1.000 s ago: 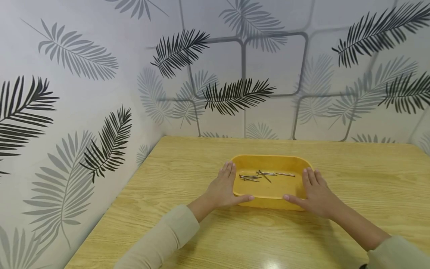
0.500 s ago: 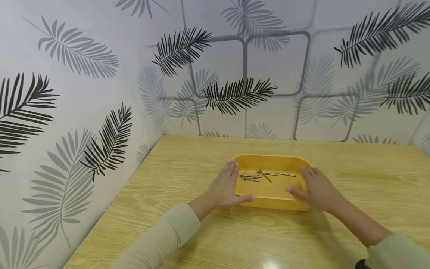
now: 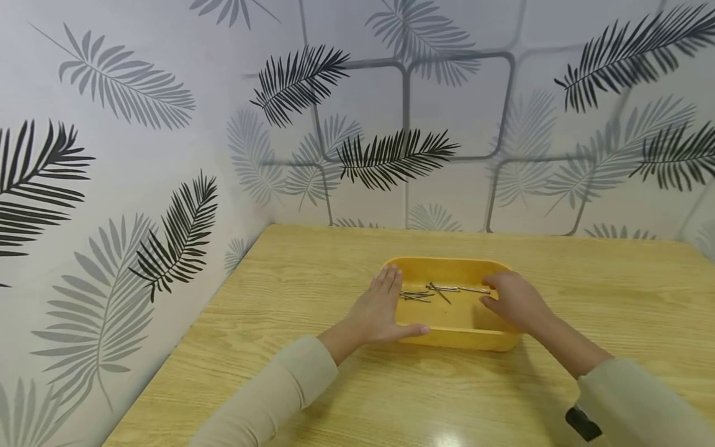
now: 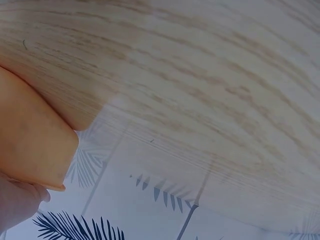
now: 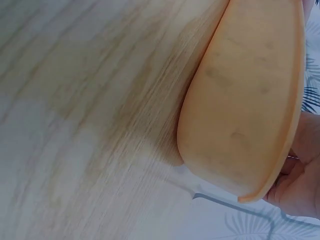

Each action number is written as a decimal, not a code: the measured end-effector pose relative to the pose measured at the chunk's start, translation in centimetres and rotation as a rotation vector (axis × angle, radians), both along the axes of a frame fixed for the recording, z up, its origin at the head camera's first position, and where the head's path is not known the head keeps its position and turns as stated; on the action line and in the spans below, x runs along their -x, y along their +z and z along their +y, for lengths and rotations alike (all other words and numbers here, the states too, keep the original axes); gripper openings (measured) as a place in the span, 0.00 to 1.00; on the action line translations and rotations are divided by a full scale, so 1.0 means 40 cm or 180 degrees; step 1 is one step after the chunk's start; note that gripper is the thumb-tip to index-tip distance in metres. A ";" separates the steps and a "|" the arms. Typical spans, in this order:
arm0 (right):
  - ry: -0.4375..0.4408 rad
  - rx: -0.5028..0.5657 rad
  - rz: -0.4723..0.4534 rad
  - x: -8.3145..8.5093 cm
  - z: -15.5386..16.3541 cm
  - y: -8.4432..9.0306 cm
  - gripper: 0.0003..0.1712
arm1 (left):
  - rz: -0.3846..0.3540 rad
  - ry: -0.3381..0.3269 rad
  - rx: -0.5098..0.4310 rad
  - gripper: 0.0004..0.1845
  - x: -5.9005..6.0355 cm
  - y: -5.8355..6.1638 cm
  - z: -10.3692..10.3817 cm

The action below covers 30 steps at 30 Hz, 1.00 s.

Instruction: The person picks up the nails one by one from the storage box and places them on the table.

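A yellow plastic tray [image 3: 447,338] sits on the wooden table, with several metal nails [image 3: 444,288] lying on its floor. My left hand [image 3: 377,313] rests against the tray's left end, fingers extended along the rim and thumb stretched over the front edge. Its fingers cover the tips of the leftmost nails [image 3: 416,297]. Over the right end reaches my right hand [image 3: 516,301], fingers bent down inside and thumb apart from them. Its fingertips are right at the end of a single nail [image 3: 472,290]. In the right wrist view the tray's outer wall [image 5: 240,105] hides part of that hand.
The wooden table [image 3: 313,261] meets a leaf-patterned wall [image 3: 368,205] at the back and another at the left. Wood surface surrounds the tray on all sides. A black strap [image 3: 583,424] shows below the right sleeve.
My right hand has left the tray's right rim and moved inward over it, its fingers now bent toward the nails. My left hand stays at the left end, shifted slightly inward.
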State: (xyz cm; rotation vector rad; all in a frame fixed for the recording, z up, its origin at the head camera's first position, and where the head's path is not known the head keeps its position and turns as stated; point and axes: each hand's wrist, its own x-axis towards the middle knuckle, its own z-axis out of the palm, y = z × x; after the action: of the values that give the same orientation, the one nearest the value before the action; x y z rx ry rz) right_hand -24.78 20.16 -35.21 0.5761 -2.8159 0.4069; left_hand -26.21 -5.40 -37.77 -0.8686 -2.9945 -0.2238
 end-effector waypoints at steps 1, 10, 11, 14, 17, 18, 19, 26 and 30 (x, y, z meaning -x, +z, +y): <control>0.0019 -0.0025 -0.0024 0.007 0.000 -0.003 0.14 | 0.0001 -0.0003 -0.0009 0.58 0.001 0.000 0.001; 0.0172 -0.0358 -0.0111 0.063 -0.002 -0.020 0.10 | 0.0004 0.0009 0.0009 0.58 0.003 -0.005 0.002; 0.0183 -0.0401 -0.0115 0.069 -0.001 -0.023 0.10 | 0.0002 0.0012 0.0007 0.58 0.003 -0.005 0.003; 0.0202 -0.0500 -0.0106 0.086 0.000 -0.032 0.10 | 0.0023 0.0008 0.0016 0.58 0.004 -0.006 0.003; 0.0149 -0.0570 -0.0153 0.099 -0.002 -0.040 0.06 | 0.0046 -0.0002 0.0010 0.58 0.004 -0.006 0.005; 0.0118 -0.0597 -0.0165 0.101 -0.004 -0.041 0.05 | 0.0060 -0.0007 0.0011 0.58 0.004 -0.007 0.005; 0.0080 -0.0629 -0.0182 0.103 -0.006 -0.041 0.03 | 0.0064 -0.0009 0.0008 0.58 0.004 -0.007 0.005; -0.0031 -0.0697 -0.0350 0.115 -0.015 -0.048 0.06 | 0.0071 0.0010 0.0046 0.58 0.003 -0.008 0.006; -0.0014 -0.0630 -0.0434 0.121 -0.018 -0.052 0.07 | 0.0073 0.0025 0.0089 0.58 0.001 -0.007 0.005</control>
State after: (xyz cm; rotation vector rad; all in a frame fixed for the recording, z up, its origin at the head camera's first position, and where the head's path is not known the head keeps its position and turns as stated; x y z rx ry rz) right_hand -29.63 19.42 -37.28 0.6022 -3.0100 0.1731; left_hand -26.27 -5.22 -38.06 -0.8558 -2.9863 -0.1712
